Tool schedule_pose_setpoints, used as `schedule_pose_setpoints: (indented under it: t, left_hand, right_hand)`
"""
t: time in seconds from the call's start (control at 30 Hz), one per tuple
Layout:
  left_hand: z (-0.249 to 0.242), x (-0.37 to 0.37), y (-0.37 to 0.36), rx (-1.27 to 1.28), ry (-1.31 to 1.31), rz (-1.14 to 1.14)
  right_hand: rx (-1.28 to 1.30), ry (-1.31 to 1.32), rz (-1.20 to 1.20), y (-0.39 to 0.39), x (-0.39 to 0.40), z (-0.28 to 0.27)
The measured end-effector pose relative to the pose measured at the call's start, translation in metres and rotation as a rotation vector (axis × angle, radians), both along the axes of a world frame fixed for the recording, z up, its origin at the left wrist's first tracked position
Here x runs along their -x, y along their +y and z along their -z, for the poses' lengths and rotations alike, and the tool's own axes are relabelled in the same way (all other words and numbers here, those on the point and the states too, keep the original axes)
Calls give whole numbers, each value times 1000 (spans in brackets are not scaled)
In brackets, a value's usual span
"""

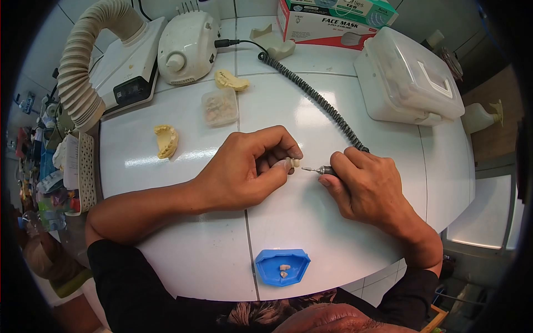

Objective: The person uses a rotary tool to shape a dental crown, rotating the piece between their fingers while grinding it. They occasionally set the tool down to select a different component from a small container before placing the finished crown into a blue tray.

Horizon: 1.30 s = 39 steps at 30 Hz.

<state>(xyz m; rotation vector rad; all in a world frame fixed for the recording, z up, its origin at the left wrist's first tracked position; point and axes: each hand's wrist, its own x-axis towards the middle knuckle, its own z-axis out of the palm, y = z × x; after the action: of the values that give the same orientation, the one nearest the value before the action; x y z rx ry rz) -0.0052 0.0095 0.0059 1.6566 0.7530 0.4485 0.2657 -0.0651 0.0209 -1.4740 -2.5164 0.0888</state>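
Note:
Pinched between the fingertips of my left hand (244,169) is a small cream-coloured dental crown piece (293,163), partly hidden by the fingers. My right hand (369,183) grips a dark rotary handpiece (327,170) with a thin metal bur (311,169) pointing left. The bur's tip sits just right of the crown piece, with a slight gap showing. From behind the right hand a coiled black cord (316,97) runs up to the white control box (187,49). Nearer to me lies a blue tray (283,254) holding small tooth-coloured pieces (285,267).
Yellowish dental casts, one at left (166,141) and one farther back (232,80), lie near a clear small box (219,107). A white unit with a ribbed hose (80,66) stands back left. At back right are a white case (408,77) and face mask boxes (333,25).

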Motion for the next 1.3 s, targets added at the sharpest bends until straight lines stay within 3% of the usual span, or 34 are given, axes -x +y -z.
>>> schedule_pose_setpoints:
  t: [0.53, 1.3]
  left_hand:
    - [1, 0, 1, 111, -18, 11]
    - [4, -2, 1, -50, -96, 68]
  right_hand:
    - [-22, 5, -22, 0, -2, 1]
    - [-49, 14, -44, 0, -2, 3]
